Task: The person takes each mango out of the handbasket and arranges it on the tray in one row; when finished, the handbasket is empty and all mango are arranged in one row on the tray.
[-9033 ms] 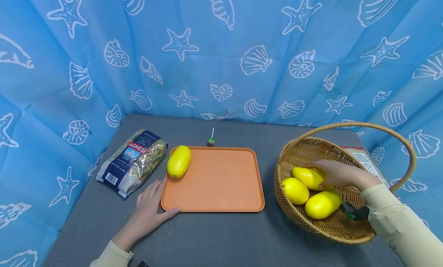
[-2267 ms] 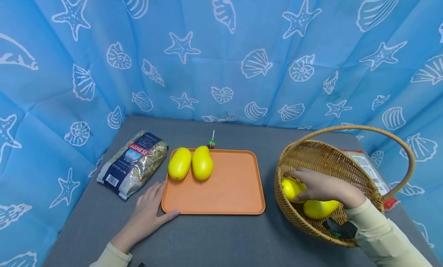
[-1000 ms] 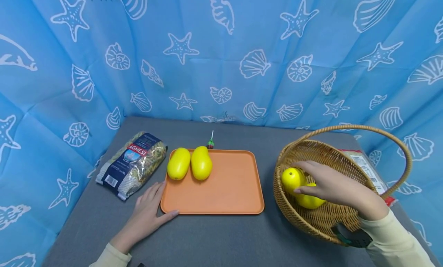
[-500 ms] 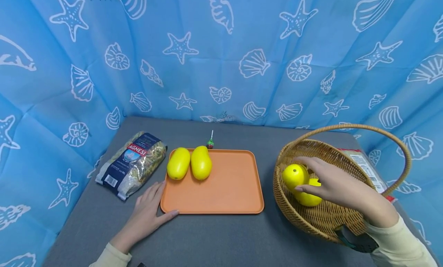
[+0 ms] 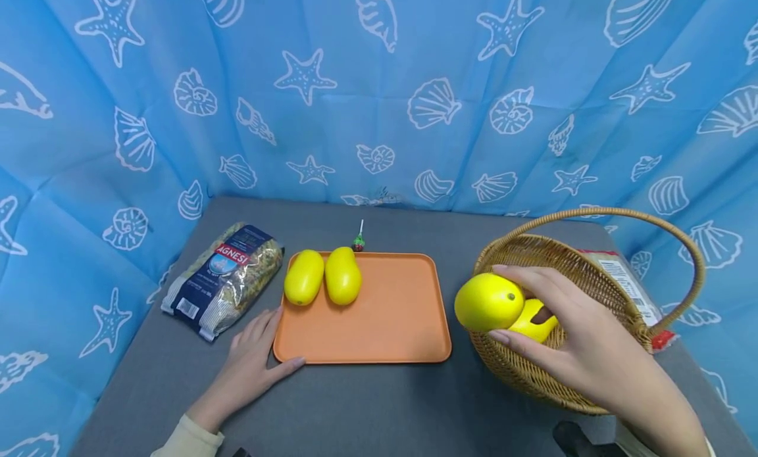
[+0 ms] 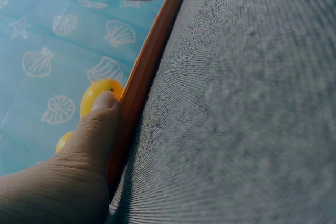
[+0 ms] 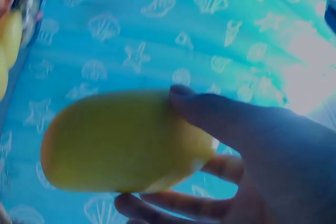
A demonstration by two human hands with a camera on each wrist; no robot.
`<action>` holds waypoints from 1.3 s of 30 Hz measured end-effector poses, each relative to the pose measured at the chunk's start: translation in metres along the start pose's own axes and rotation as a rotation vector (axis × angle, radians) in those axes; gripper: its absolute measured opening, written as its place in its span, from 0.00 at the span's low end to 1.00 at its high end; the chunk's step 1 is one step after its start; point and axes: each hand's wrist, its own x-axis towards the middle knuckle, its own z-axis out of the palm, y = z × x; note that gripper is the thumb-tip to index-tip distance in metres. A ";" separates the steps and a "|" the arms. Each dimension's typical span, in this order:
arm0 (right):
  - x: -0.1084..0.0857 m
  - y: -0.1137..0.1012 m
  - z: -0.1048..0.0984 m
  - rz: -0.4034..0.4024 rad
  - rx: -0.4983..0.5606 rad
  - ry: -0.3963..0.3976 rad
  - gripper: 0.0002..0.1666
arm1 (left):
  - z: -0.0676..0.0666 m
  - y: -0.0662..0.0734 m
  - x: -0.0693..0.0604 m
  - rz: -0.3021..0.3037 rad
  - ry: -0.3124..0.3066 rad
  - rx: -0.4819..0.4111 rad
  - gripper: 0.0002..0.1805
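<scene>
In the head view my right hand (image 5: 583, 335) grips a yellow mango (image 5: 488, 302) by one end, thumb on one side and fingers on the other. The mango hangs over the left rim of the wicker basket (image 5: 592, 384). Behind it, another mango (image 5: 535, 320) lies inside, partly hidden by the hand. Two mangoes (image 5: 304, 277) (image 5: 343, 277) lie side by side at the back left of the orange tray (image 5: 391, 319). My left hand (image 5: 254, 348) rests at the tray's front left corner, thumb along its front edge. The right wrist view shows the held mango (image 7: 121, 140) close up.
A bag of Agnesi pasta (image 5: 227, 276) lies left of the tray, and a lollipop (image 5: 358, 239) behind it. Another package (image 5: 628, 283) sits partly hidden behind the basket. The basket's tall handle (image 5: 651, 220) arches over its right side. A blue shell-print curtain (image 5: 379, 102) surrounds the table.
Across the earlier frames a second mango came onto the tray. Since half a second ago my right hand has raised another mango from the basket to its left rim. My left hand stays put.
</scene>
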 end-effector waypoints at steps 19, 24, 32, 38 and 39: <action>0.033 -0.030 0.111 0.104 0.106 0.047 0.40 | 0.002 0.000 0.001 -0.006 0.007 0.031 0.58; 0.046 -0.024 0.141 0.145 0.110 0.057 0.39 | 0.002 -0.001 0.000 -0.013 0.001 0.023 0.58; 0.058 -0.010 0.175 0.182 0.123 0.057 0.34 | 0.001 0.000 0.001 -0.021 -0.006 0.029 0.58; 0.063 -0.001 0.187 0.168 0.107 0.058 0.33 | 0.001 0.001 0.000 -0.018 0.002 0.023 0.58; 0.064 0.000 0.189 0.165 0.108 0.054 0.33 | 0.000 0.001 0.000 -0.017 0.004 0.022 0.58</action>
